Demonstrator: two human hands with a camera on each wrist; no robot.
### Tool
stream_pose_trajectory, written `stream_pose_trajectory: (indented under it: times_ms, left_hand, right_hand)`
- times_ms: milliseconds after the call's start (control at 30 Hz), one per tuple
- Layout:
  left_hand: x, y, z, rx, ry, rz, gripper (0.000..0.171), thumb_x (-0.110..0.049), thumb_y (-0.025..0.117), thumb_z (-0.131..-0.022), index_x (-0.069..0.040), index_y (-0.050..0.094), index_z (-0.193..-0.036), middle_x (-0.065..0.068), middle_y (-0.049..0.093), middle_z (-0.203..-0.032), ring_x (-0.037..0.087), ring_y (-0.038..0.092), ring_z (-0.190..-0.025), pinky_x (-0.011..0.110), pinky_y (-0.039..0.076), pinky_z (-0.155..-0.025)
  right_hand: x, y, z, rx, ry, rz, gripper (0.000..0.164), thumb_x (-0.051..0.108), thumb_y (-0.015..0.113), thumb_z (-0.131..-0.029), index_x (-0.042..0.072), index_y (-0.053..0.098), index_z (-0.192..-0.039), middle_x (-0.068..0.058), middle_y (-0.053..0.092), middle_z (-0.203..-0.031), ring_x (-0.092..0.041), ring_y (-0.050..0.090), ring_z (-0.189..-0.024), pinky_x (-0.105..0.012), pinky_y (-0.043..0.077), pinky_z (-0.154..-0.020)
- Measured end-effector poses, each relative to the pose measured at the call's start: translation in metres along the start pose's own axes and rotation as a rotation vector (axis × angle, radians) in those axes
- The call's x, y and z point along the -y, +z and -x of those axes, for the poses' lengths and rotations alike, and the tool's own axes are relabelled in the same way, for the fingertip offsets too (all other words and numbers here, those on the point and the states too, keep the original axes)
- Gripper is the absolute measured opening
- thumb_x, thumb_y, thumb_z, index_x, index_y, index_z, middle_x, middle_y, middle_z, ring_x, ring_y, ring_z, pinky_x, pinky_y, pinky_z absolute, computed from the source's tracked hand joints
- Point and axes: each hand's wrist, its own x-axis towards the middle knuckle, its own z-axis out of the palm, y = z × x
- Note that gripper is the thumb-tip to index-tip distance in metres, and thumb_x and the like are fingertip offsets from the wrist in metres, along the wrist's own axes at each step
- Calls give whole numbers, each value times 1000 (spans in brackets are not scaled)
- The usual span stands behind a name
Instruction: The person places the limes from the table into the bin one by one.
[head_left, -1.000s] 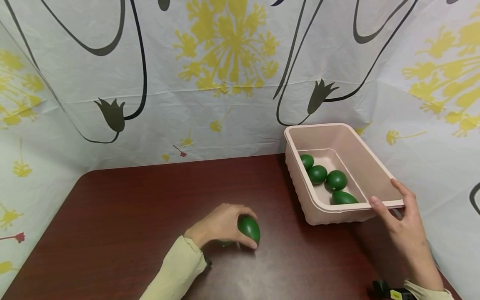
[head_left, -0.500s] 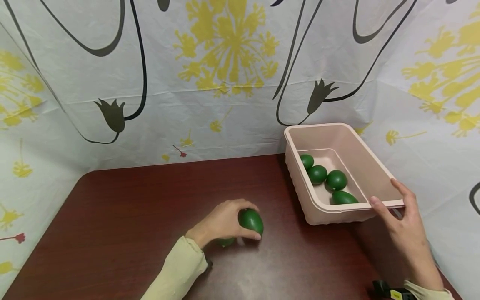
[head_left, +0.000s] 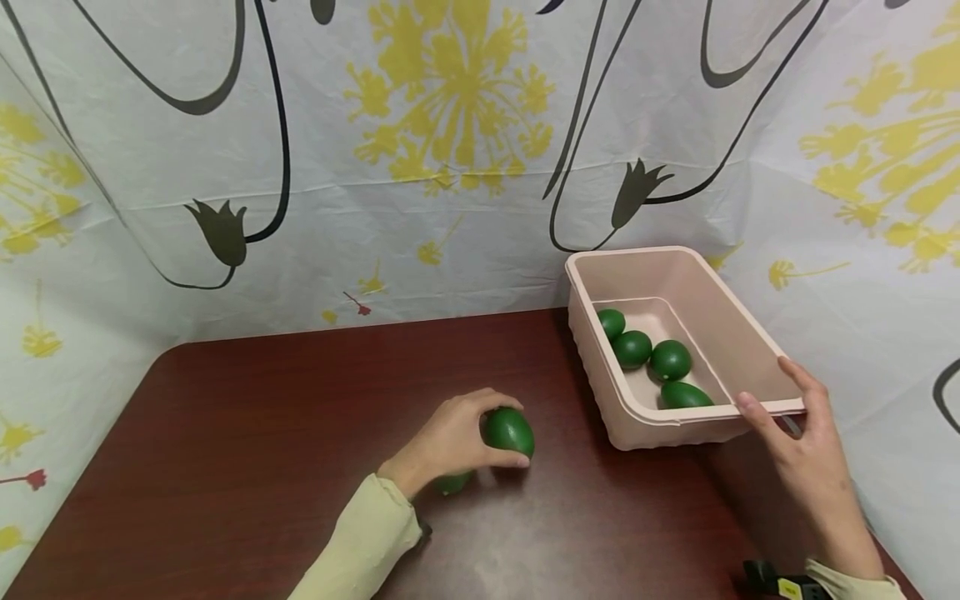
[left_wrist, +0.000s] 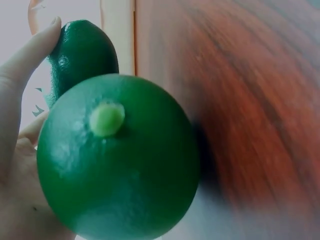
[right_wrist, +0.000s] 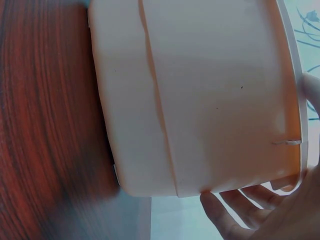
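Note:
My left hand (head_left: 457, 437) holds a dark green egg-shaped fruit (head_left: 510, 432) between thumb and fingers, low over the table. Under the wrist lies a second green fruit (head_left: 453, 483), partly hidden by the hand. In the left wrist view this second fruit (left_wrist: 120, 170) looms large with its pale stem nub, and the held fruit (left_wrist: 85, 55) shows behind it. My right hand (head_left: 810, 458) grips the near right corner of a pale pink plastic bin (head_left: 611, 387). In the right wrist view, fingers (right_wrist: 215, 210) reach under the rim along the bin's outer wall (right_wrist: 200, 100).
Several matching green fruits (head_left: 670, 360) lie on the bin floor, toward its left and near sides. The dark red-brown wooden table (head_left: 300, 417) runs back to a white patterned curtain (head_left: 465, 250). A black wrist device (head_left: 783, 579) sits by the right cuff.
My left hand, with the fruit, has moved slightly away from me and to the right, uncovering more of the second fruit. The right hand and bin have stayed put.

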Motion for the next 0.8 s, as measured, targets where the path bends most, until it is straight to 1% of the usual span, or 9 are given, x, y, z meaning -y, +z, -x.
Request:
stream_pose_trajectory:
  times_ms: [200,433,667,800]
  left_hand:
    - [-3,1,-1,-37,22,20,66,-54,91,-75,-28,69,-131,-13,68,-122,9,66,-105,28,58,-87]
    - [-7,1,-3,-89,42,33,66,-49,92,-75,-29,67,-133,-14,67,-119,7,64,-98,33,59,-87]
    - [-7,2,-6,-143,57,56,64,-43,94,-76,-31,66,-133,-12,66,-125,8,63,-99,37,60,-87]
    - [-7,3,-7,-164,64,65,64,-42,93,-76,-30,66,-133,-12,66,-126,8,63,-99,37,60,-88]
  right_hand:
    - [0,0,0,-1,5,4,78,24,64,-103,35,20,-166,-13,16,-172,1,34,-140,5,30,-95]
    - [0,0,1,-5,6,8,78,25,64,-102,36,21,-166,-11,16,-172,3,34,-139,5,29,-95]
    - [1,0,2,-3,6,11,78,25,64,-102,36,21,-166,-11,16,-172,3,34,-138,5,29,-96]
    - [1,0,1,-2,3,14,78,25,64,-102,35,20,-166,-13,15,-172,3,34,-139,6,28,-96]
